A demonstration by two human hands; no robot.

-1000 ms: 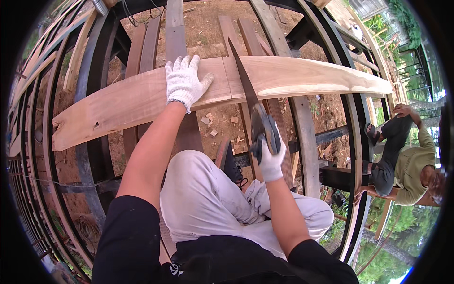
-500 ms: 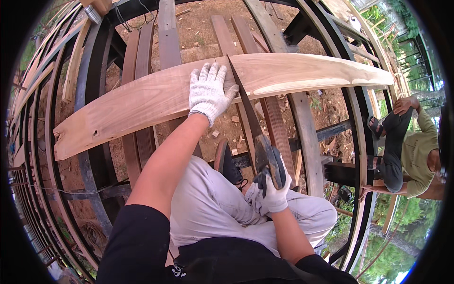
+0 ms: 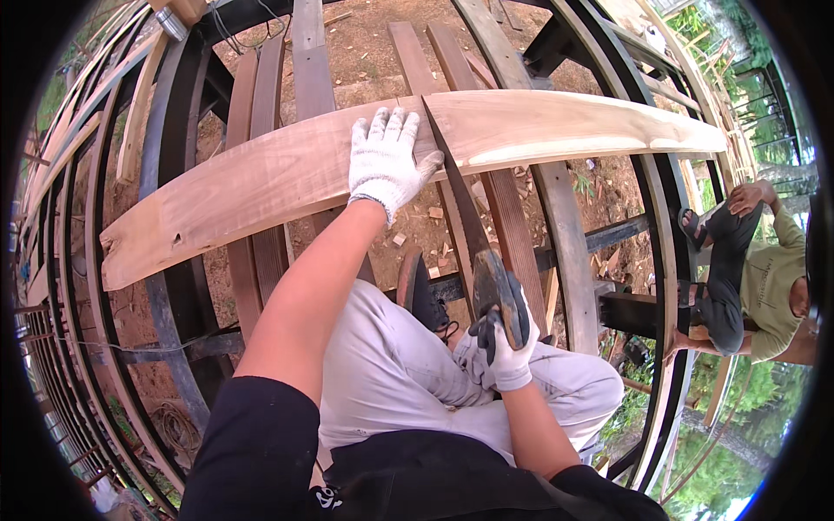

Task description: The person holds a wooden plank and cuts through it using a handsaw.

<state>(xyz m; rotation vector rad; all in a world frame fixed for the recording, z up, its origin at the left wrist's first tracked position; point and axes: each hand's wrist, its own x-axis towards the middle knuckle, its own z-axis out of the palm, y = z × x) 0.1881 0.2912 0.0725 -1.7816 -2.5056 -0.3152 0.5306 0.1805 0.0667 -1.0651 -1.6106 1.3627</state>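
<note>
A long wooden plank (image 3: 261, 169) lies crosswise in front of me, its grain pale along the right part of the near edge. My left hand (image 3: 387, 161), in a white knit glove, presses flat on it with the fingers stretched out. Just right of that hand, a handsaw (image 3: 463, 195) crosses the plank, its dark tapered blade reaching the far edge along a cut line. My right hand (image 3: 506, 340), gloved in white and dark grey, is wrapped round the saw's handle near my bent knee.
Long boards (image 3: 565, 252) and black metal beams (image 3: 178, 130) run away from me under the plank. Wood scraps (image 3: 400, 240) dot the brown dirt below. At the right sits another person (image 3: 769, 278) in an olive shirt, a hand on a beam. A coiled cable (image 3: 176, 430) lies lower left.
The whole scene has shifted very slightly in view. The saw stays in about the same place across the plank, and both hands keep their holds.
</note>
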